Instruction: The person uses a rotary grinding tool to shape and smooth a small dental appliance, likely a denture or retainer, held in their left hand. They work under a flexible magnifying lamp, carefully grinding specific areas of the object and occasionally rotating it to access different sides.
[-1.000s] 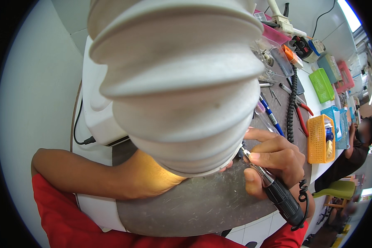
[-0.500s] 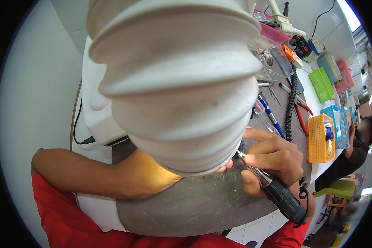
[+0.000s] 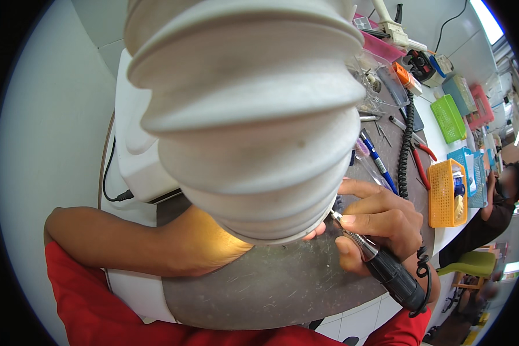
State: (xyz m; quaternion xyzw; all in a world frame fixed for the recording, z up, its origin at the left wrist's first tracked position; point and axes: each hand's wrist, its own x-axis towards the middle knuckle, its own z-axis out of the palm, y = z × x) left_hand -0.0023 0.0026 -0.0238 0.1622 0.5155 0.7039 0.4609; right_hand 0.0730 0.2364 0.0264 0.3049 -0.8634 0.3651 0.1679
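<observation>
A big ribbed white hose (image 3: pixel 242 115) hangs close to the camera and hides the middle of the bench. My right hand (image 3: pixel 380 222) grips a black and silver rotary handpiece (image 3: pixel 380 266) like a pen, its tip pointing under the hose mouth. A black coiled cord (image 3: pixel 408 144) runs from the handpiece up the bench. My left hand is almost wholly hidden under the hose; only a fingertip (image 3: pixel 316 232) and the lit wrist (image 3: pixel 207 245) show. Whatever it holds is out of sight.
A grey scratched bench top (image 3: pixel 282 282) lies under my hands. A white machine (image 3: pixel 135 150) stands at the left. Blue pens (image 3: pixel 378 161), red pliers (image 3: pixel 424 161), an orange basket (image 3: pixel 444 193), green and blue baskets lie to the right. Another person (image 3: pixel 496 202) sits at far right.
My right hand and the handpiece shifted slightly left and down a second ago, the tip closer under the hose. Since half a second ago almost nothing moved.
</observation>
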